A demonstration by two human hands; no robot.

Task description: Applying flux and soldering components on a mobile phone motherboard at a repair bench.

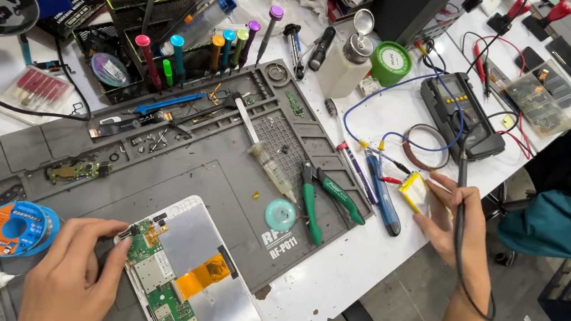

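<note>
Leftmost, near the grey mat's [153, 188] front-left corner, a blue solder spool [18, 229] sits just beside the left hand [72, 274], which rests loosely curled, fingertips touching the corner of the opened tablet [190, 275] at the mat's front edge. Green-handled pliers [327, 200] lie toward the mat's right edge. Past it, at the worktop's right edge, the right hand [456, 226] grips a black probe [461, 195] and touches a yellow battery [414, 192].

Green-handled pliers [324, 199], a solder spool [18, 229] and a multimeter [461, 112].
</note>
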